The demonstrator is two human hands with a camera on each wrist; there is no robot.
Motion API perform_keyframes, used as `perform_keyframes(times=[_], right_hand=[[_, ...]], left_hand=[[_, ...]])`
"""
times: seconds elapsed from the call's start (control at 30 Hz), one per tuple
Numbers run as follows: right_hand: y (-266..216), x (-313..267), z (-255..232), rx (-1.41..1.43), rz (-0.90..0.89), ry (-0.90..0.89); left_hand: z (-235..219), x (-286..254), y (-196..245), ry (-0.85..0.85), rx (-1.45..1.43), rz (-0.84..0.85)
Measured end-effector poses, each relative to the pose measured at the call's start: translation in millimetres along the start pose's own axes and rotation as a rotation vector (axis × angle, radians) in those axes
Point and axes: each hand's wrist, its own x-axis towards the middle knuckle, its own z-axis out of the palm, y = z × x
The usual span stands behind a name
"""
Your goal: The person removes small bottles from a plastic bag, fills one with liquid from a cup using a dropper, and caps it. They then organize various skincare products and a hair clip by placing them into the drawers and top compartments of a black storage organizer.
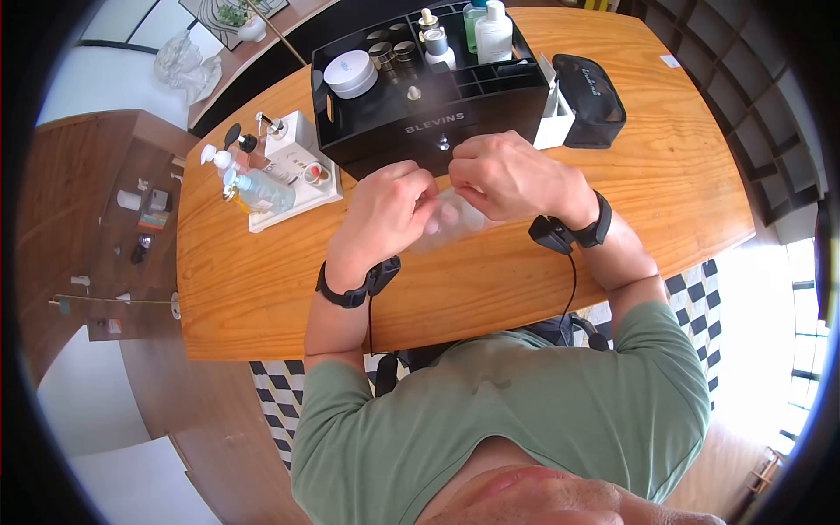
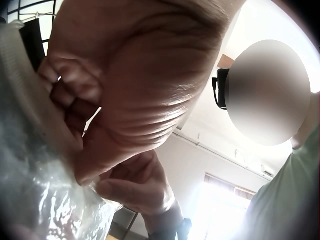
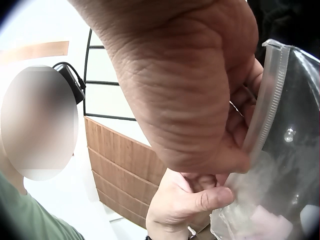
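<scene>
A clear plastic zip bag [image 1: 448,229] hangs between both hands in front of the black organizer box. My left hand [image 1: 388,208] pinches its upper edge on one side, thumb against the strip in the left wrist view. At the other side of that edge, my right hand [image 1: 518,178] pinches the ridged zip strip [image 3: 270,102] between thumb and curled fingers. Pale pink and whitish pieces [image 3: 270,222] show through the plastic low in the bag. The two thumbs are close together along the strip.
The black organizer [image 1: 385,149] holds bottles, jars and a round white container [image 1: 351,73]. Pump bottles stand on a white tray [image 1: 302,206] at the left. A black mesh pouch [image 1: 591,101] and a white box [image 1: 553,127] are right of the organizer on the wooden table [image 1: 262,297].
</scene>
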Motion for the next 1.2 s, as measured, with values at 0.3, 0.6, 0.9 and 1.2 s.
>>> perform_keyframes(times=[0.3, 0.6, 0.9, 1.2], right_hand=[[0, 2, 4, 0.028, -0.097, 0.047], [0, 5, 21, 0.010, -0.155, 0.171], [7, 2, 12, -0.049, -0.126, 0.036], [8, 2, 13, -0.019, -0.160, 0.095]], left_hand=[[1, 3, -3, 0.048, -0.030, 0.084], [4, 2, -8, 0.065, -0.173, 0.026], [-11, -2, -9, -0.015, -0.213, -0.061], [-17, -1, -11, -0.102, -0.271, -0.119]])
